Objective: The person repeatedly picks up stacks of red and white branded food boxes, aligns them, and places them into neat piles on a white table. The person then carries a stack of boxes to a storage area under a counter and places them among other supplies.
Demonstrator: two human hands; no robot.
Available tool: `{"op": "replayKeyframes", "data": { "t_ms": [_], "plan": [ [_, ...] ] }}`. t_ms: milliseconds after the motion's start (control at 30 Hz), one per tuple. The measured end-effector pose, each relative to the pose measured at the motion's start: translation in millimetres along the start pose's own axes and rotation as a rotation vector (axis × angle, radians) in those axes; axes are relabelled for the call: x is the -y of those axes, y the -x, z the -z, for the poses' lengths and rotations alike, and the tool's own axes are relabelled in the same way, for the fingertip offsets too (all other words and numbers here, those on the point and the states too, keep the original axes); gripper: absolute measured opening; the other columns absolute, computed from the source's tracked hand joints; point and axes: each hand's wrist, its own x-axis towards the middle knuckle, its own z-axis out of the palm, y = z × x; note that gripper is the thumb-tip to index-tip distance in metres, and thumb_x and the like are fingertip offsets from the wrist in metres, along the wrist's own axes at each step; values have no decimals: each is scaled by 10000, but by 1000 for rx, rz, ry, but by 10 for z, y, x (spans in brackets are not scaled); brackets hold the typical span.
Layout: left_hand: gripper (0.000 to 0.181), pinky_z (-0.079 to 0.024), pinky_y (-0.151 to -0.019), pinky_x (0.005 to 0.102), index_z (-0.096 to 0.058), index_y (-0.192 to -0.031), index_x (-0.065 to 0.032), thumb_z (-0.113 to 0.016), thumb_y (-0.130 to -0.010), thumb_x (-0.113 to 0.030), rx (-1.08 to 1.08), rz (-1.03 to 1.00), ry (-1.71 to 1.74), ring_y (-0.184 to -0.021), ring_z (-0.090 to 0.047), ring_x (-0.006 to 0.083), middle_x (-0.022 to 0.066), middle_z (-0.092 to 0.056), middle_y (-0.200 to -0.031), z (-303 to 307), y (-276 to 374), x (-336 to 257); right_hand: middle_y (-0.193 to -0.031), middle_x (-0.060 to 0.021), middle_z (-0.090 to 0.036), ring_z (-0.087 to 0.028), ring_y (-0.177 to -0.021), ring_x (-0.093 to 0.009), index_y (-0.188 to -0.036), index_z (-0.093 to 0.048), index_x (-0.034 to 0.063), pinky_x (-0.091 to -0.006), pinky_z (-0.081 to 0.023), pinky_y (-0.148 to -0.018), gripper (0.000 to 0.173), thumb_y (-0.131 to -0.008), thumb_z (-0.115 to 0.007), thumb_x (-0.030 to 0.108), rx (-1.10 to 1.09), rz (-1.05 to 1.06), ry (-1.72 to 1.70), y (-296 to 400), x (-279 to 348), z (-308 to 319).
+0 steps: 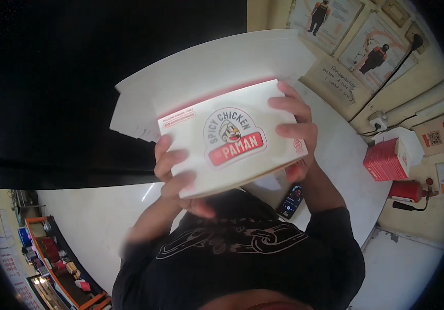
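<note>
A white cardboard food box (233, 139) is held up in front of my chest, slightly tilted. One face bears a printed cartoon logo and red and grey writing. Its wide white lid flap (210, 73) stands open beyond the upper edge, with small side tabs. My left hand (175, 170) grips the lower left end, fingers over the printed face and thumb below. At the other end, the fingers of my right hand (295, 120) lie over the upper right corner and side. The inside of the box is hidden from me.
Under the box is a white tabletop (90, 217) with a lit phone (291, 201). Red-printed cardboard boxes (386, 159) and a red fire extinguisher (406, 192) are at the right. A plugged cable (385, 83) runs along the postered wall. An orange-edged shelf (57, 263) holds small goods.
</note>
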Motion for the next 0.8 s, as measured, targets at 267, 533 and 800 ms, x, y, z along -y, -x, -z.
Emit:
{"op": "replayKeyframes", "data": {
  "t_ms": [267, 533, 800],
  "plan": [
    [555, -327, -1003, 549, -446, -1104, -68, -404, -932, -595, 94, 194, -122, -1224, -401, 391, 160, -450, -1128, -69, 440, -49, -1223, -220, -560, -395, -1284, -425, -1048, -607, 33, -539, -280, -1069, 591, -896, -481, 590, 31, -186, 51, 503, -248, 65],
    [504, -350, -984, 525, -462, -1046, -83, -312, -966, -558, -32, 281, -90, -1143, -440, 357, 133, -457, -1066, -168, 1082, -147, -1212, -224, -561, -398, -1277, -430, -1075, -613, 16, -551, -287, -1058, 539, -917, -471, 512, 128, -274, 53, 918, -142, -99],
    [446, -337, -991, 532, -502, -986, -88, -316, -979, -494, -8, 365, -84, -1164, -430, 342, 139, -485, -1064, -163, 1526, -149, -1266, -239, -517, -359, -1308, -439, -1075, -574, 29, -558, -257, -1085, 467, -927, -461, 457, 130, -296, 54, 1389, -228, -226]
  ]
}}
